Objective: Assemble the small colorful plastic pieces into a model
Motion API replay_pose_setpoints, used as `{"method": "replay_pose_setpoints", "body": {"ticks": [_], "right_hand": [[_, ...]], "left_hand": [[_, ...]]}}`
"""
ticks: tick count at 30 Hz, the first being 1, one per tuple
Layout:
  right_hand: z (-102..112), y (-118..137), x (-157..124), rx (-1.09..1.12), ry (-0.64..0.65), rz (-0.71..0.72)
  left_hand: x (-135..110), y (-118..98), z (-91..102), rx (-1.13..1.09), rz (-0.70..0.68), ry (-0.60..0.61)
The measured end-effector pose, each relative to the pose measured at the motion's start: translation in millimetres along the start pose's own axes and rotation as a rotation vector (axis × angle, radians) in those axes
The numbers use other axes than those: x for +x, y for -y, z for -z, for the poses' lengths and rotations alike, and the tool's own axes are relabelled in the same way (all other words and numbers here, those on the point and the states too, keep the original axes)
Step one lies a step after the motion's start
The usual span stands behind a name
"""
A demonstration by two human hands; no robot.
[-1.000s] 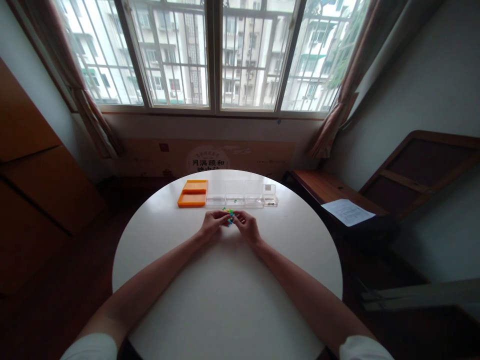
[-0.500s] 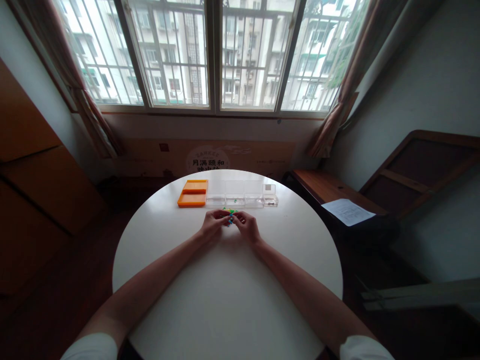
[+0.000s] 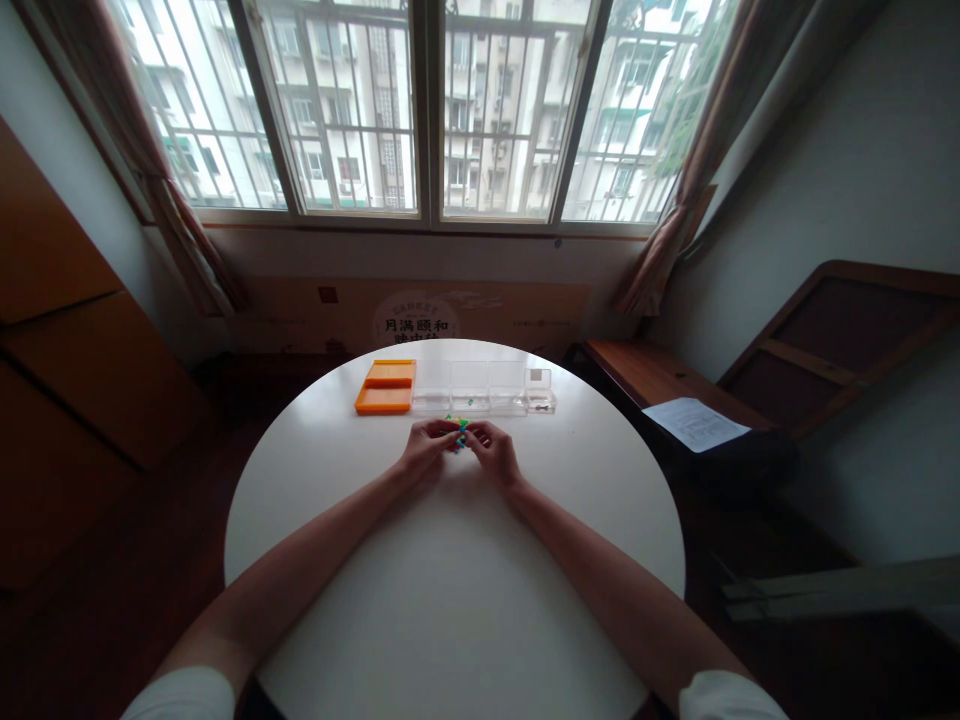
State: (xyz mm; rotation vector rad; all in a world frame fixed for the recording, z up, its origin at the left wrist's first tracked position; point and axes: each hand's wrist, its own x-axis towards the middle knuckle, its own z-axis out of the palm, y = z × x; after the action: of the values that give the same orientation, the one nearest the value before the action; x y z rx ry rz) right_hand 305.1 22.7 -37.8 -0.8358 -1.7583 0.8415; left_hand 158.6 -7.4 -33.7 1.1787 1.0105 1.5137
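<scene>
White and round, the table [image 3: 450,600] fills the foreground as a person brings both hands together near its far side. The left hand [image 3: 424,447] and the right hand [image 3: 493,450] meet fingertip to fingertip. Each pinches the same cluster of small coloured pieces [image 3: 459,432], green, blue and yellow, just above the tabletop; how the pieces join is too small to tell. Just beyond the hands, boxes line the far edge: an orange case [image 3: 385,388] at the left, clear boxes [image 3: 471,389] beside it, a smaller clear box [image 3: 539,392] at the right end. A sheet of paper [image 3: 694,423] rests on a dark wooden bench [image 3: 637,375] to the right, below a barred window [image 3: 427,110].
</scene>
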Motion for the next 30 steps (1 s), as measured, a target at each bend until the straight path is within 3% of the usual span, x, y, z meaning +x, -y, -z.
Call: {"method": "replay_pose_setpoints", "body": {"ticks": [30], "right_hand": [[0.7,3.2,0.1,-0.018,-0.003,-0.008]], "left_hand": [[-1.3,-2.8,-1.7,0.028,0.003,-0.011]]}}
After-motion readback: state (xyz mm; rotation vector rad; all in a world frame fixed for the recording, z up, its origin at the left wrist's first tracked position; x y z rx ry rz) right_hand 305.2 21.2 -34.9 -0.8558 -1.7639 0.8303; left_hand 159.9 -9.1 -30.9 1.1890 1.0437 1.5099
